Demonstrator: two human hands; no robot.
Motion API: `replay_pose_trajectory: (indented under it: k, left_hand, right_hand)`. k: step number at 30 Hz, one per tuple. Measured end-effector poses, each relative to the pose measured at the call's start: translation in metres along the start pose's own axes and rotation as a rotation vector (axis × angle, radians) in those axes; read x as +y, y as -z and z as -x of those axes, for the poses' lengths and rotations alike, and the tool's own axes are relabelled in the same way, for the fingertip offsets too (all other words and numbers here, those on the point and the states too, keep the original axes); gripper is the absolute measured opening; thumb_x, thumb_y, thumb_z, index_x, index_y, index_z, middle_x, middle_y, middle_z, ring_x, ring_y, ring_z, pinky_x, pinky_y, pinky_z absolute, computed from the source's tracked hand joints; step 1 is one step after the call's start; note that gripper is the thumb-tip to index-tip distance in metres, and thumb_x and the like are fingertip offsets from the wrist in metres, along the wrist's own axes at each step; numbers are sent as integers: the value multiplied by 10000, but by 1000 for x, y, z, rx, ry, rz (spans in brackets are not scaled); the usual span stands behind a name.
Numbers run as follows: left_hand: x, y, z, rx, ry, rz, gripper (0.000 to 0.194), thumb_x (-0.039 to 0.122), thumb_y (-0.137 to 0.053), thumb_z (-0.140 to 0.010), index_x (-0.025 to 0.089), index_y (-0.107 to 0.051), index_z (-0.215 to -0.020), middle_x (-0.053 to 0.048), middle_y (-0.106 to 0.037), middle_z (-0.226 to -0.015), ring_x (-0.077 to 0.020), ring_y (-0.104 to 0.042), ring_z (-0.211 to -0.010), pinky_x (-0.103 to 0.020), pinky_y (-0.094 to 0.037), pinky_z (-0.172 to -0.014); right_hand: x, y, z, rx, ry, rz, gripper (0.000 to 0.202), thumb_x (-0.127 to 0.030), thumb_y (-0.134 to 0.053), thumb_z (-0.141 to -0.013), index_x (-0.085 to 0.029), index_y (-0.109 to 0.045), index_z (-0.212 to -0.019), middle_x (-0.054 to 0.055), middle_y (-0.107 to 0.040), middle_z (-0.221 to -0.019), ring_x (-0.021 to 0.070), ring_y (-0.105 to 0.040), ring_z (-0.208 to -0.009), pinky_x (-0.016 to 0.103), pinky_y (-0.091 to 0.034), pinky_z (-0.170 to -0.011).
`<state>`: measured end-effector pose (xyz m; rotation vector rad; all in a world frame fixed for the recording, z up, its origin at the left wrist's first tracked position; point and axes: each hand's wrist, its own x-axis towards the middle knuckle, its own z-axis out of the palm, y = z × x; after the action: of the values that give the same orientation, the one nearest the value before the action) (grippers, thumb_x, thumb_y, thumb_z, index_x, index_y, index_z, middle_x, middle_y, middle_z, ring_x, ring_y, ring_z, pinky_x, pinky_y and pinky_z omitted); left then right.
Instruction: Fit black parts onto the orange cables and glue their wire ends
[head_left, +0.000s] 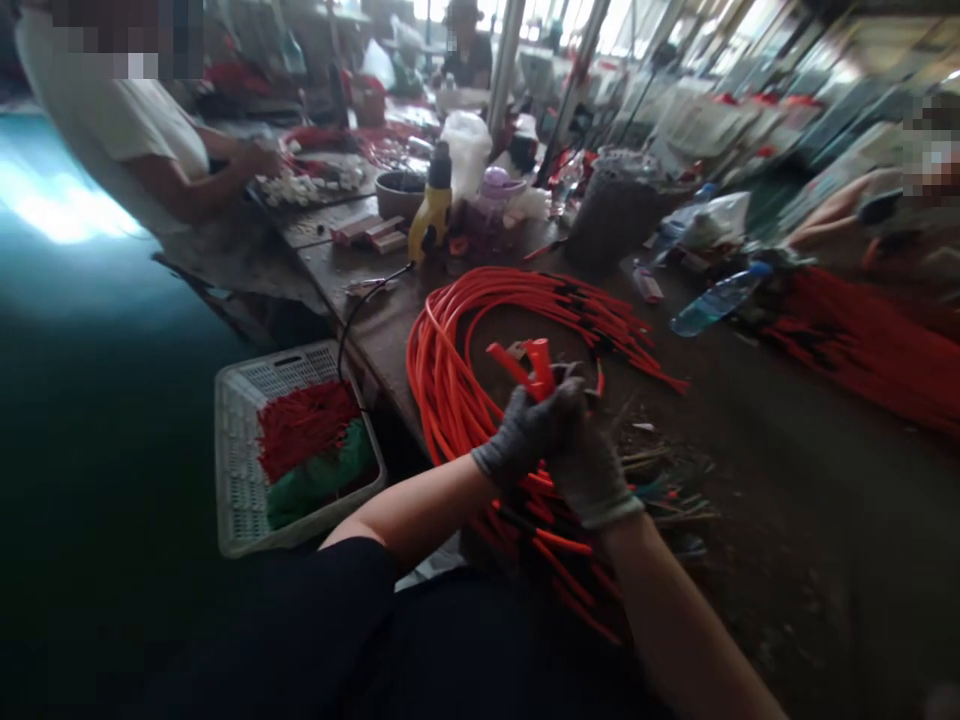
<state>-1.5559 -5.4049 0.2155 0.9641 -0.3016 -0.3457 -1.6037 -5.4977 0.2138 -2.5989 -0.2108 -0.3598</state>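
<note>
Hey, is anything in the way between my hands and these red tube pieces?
Nothing visible but the grey gloves: the left hand and right hand close together around the red tube pieces. The orange coil lies below, not between.

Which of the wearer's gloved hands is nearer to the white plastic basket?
Left. The left hand is right of the basket in the picture; the right hand, close beside the left, is farther right.
</note>
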Motion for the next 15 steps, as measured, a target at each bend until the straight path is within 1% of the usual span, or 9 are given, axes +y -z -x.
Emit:
replay_pose_trajectory:
  k: [2,3,5,7,8,10,11,13,15]
  left_hand:
    - [18,39,20,158,-105,-187,381,502,-667,-811,168,-620,-987,-58,-707,-837,-158,-660,-737,-308,-560,-730]
    - [30,67,32,218,-179,-339,379,519,-653,-813,180,-608,-977,-51,-702,-840,-165,-667,-751,-315,-565,-737]
    - [61,131,60,584,-307,-614,387,534,-534,-874,197,-579,-1059,-62,-714,-892,-201,-694,-831,-386,-578,-830]
    - [94,191,86,839,-218,-1124,476,534,-525,-851,155,-614,-1124,-155,-721,-1058,-303,-695,-1006,-497,-549,-930]
    - [107,215,96,862,-93,-1400,582,542,-551,-839,131,-599,-1249,-212,-679,-1235,-378,-629,-1190,-577,-479,-1030]
    - [121,242,112,876,176,-1773,866,617,-630,-773,37,-511,-1404,-330,-478,-1480,-525,-404,-1401,-729,-329,-1091]
    - [119,246,116,810,219,-1883,957,628,-641,-768,10,-436,-1470,-348,-389,-1542,-534,-329,-1449,-730,-300,-1113]
    - [97,234,119,536,115,-1999,1050,606,-690,-754,22,-325,-1546,-312,-323,-1600,-455,-275,-1512,-618,-307,-1183]
    - [62,207,114,146,-77,-2024,1185,620,-788,-664,70,-282,-1583,-265,-297,-1631,-412,-244,-1540,-539,-290,-1227]
  right_hand:
    - [-20,-24,1,-102,165,-108,419,-208,-610,-837,-146,-705,-1241,122,-716,-1221,231,-709,-1094,310,-592,-921]
    - [-24,-28,-1,-156,248,-160,405,-260,-633,-846,-169,-695,-1235,122,-692,-1282,202,-701,-1111,286,-622,-823]
    - [-19,-25,-18,-227,330,-203,670,-340,-709,-822,-145,-549,-1443,131,-600,-1425,217,-630,-1258,317,-542,-1022]
    - [2,-17,-54,-217,247,-139,718,-294,-754,-794,-213,-537,-1474,133,-491,-1532,294,-489,-1414,437,-458,-1143]
    - [16,-15,-77,-181,126,-75,691,-254,-742,-792,-221,-556,-1458,141,-443,-1567,326,-443,-1445,478,-408,-1180]
    - [43,-15,-124,-90,-209,38,675,-170,-698,-788,-174,-557,-1448,190,-355,-1609,385,-435,-1435,543,-350,-1192]
    - [55,-18,-144,-66,-369,31,682,-161,-688,-793,-132,-533,-1456,236,-369,-1588,406,-440,-1421,573,-328,-1183]
    - [70,-28,-171,-55,-542,-35,606,-149,-700,-788,-66,-576,-1375,293,-522,-1439,416,-518,-1334,588,-351,-1137]
    - [75,-38,-181,-41,-602,-107,410,-157,-715,-796,-62,-663,-1191,253,-672,-1200,375,-610,-1199,549,-412,-1081]
